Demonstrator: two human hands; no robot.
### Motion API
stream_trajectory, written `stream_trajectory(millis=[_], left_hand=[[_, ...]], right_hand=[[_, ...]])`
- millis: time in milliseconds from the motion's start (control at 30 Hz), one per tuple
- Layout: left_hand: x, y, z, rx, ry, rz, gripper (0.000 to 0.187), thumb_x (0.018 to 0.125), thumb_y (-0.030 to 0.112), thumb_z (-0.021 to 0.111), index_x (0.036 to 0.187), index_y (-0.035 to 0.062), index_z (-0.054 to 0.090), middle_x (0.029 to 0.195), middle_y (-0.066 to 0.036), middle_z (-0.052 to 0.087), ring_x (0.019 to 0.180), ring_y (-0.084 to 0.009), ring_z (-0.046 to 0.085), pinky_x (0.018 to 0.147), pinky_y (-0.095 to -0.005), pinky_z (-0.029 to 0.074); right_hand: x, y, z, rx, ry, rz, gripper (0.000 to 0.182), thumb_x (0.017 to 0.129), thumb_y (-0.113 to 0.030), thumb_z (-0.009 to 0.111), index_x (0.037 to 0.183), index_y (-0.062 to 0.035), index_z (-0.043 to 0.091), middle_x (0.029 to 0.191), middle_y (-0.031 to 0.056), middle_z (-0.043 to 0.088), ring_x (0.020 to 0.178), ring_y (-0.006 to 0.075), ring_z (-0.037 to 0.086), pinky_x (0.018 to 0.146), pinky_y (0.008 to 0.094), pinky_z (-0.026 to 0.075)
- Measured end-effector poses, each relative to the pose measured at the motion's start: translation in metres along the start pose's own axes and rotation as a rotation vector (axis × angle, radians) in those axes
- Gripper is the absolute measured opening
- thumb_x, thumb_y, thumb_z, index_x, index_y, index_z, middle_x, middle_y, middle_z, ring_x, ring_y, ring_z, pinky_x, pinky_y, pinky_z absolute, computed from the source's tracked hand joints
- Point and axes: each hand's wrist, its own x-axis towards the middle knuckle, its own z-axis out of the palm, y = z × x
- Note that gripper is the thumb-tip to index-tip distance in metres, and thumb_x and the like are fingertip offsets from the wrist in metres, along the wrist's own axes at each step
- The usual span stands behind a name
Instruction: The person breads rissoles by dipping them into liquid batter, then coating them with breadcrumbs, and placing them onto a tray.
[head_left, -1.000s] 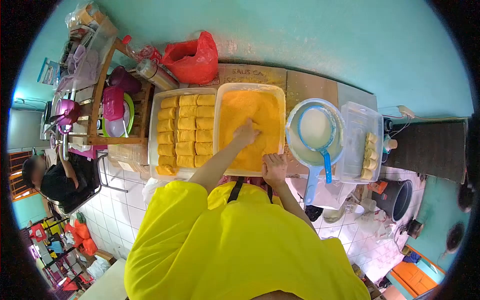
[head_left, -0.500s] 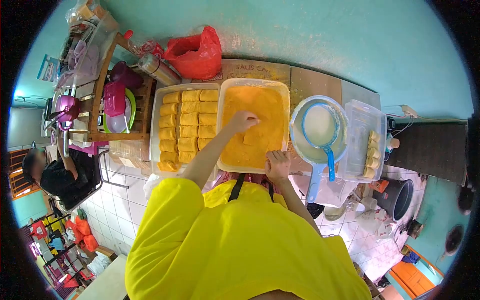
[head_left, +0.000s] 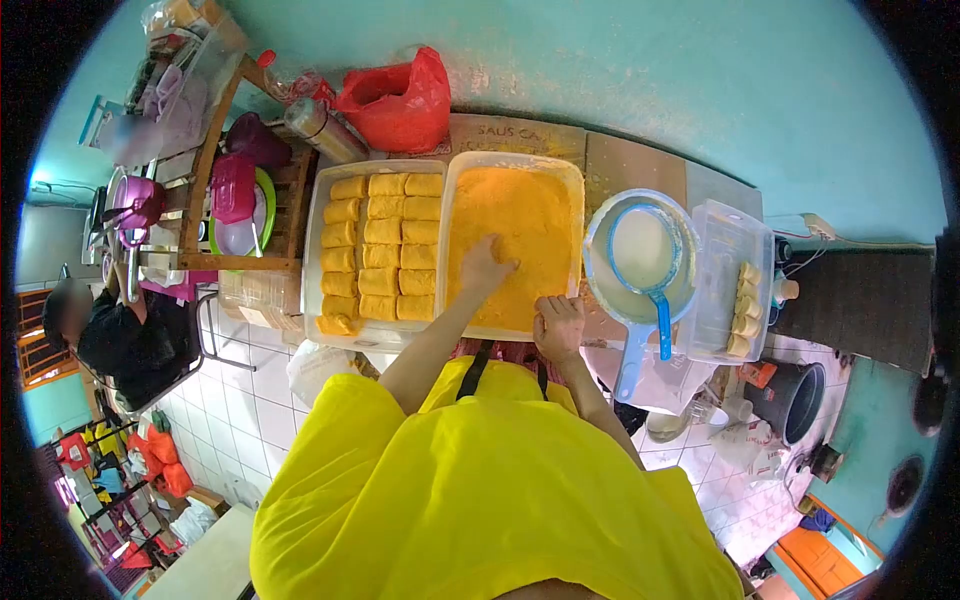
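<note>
Working with the left hand inside a deep, rectangular, translucent whitish plastic tray, low against a bed of fine orange crumbs. Placed at about eight o'clock from the middle of that tray, with fingers extended and thumb spread well apart from them. Cannot tell about any piece beneath the palm.

At five o'clock, resting the right hand against the near corner of the same tray, with fingers curled at the rim. Cannot tell how firmly, or whether truly gripping.

At nine o'clock, set just beside the crumbs, within a matching rectangular, translucent plastic container: chunky, orange-coated rolls, laid flat in three columns.

At three o'clock, standing close by: a round, blue-rimmed bowl with a long light-blue handle, plus a smaller blue-rimmed dipper inside, over creamy white liquid. Farther out at three o'clock: a clear, rectangular plastic box, with pale, uncoated rolls lined along the far-right side.

At eleven o'clock, slumped near the turquoise wall: a glossy red plastic bag. Under all these, spread across the bench: flattened brown cardboard.
</note>
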Motion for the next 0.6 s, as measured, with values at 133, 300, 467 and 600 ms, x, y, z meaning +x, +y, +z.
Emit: stream_trajectory(millis=[133, 300, 467, 600], left_hand=[[0.01, -0.009, -0.001, -0.167, -0.344, 0.039, 0.057, 0.062, 0.026, 0.078, 0.113, 0.0076, 0.06, 0.108, -0.015, 0.061, 0.104, -0.0296, 0.056, 0.09, -0.0389, 0.044], [-0.003, -0.015, -0.011, -0.078, -0.218, 0.394, 0.057, 0.061, 0.021, 0.078, 0.114, 0.0088, 0.059, 0.111, -0.012, 0.061, 0.104, -0.0295, 0.057, 0.09, -0.0364, 0.044], [-0.011, 0.003, -0.023, -0.238, -0.185, 0.405, 0.048, 0.069, 0.011, 0.074, 0.115, 0.0104, 0.059, 0.101, -0.009, 0.063, 0.091, -0.0239, 0.061, 0.083, -0.0322, 0.047], [-0.028, 0.008, -0.063, -0.546, -0.056, 0.09, 0.04, 0.077, 0.009, 0.07, 0.116, 0.0099, 0.058, 0.093, -0.003, 0.061, 0.085, -0.0129, 0.06, 0.075, -0.025, 0.048]], right_hand=[[-0.001, 0.001, 0.003, 0.001, 0.031, -0.017, 0.011, 0.066, -0.008, 0.059, 0.077, -0.0069, 0.055, 0.07, 0.008, 0.055, 0.071, 0.0251, 0.055, 0.069, 0.0391, 0.038], [-0.002, 0.002, 0.005, -0.003, 0.011, -0.005, 0.011, 0.067, -0.008, 0.059, 0.077, -0.0076, 0.055, 0.071, 0.0077, 0.055, 0.071, 0.0251, 0.055, 0.07, 0.039, 0.037], [-0.003, 0.002, 0.004, -0.014, 0.006, -0.007, 0.012, 0.068, -0.007, 0.058, 0.079, -0.0076, 0.055, 0.072, 0.0077, 0.056, 0.073, 0.0253, 0.055, 0.072, 0.0394, 0.037], [-0.005, 0.005, 0.01, -0.053, -0.037, -0.023, 0.012, 0.069, -0.008, 0.058, 0.081, -0.0078, 0.056, 0.073, 0.0077, 0.057, 0.077, 0.0253, 0.056, 0.074, 0.0394, 0.037]])
